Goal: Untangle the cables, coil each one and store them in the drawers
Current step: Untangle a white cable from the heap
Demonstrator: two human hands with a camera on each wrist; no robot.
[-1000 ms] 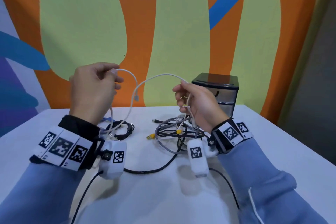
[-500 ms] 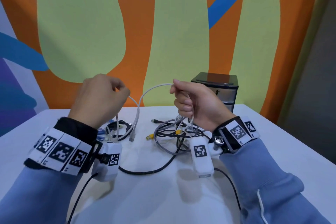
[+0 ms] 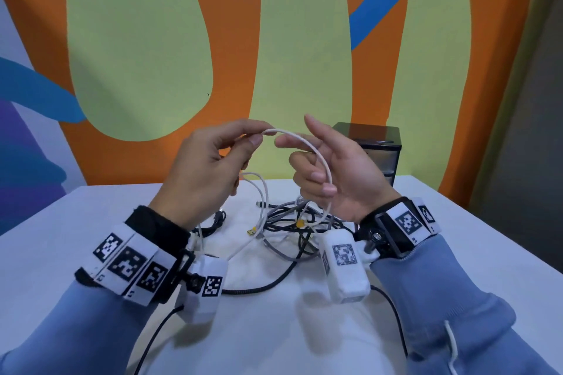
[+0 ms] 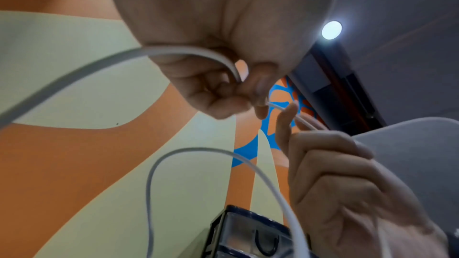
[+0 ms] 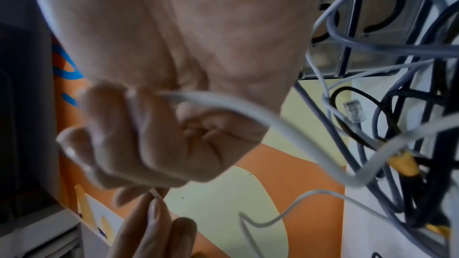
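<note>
Right hand (image 3: 341, 173) hides much of the drawers (image 3: 382, 158)

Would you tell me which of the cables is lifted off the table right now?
The thin white cable: the left hand pinches it and it loops around the right hand's fingers. The grey and black cables lie tangled on the table.

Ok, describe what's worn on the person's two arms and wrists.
Both arms wear light blue sleeves. Each wrist carries a black strap with white square-patterned marker tags and a white boxy camera unit bearing another tag, each trailing a thin black lead. The left hand and right hand are bare.
</note>
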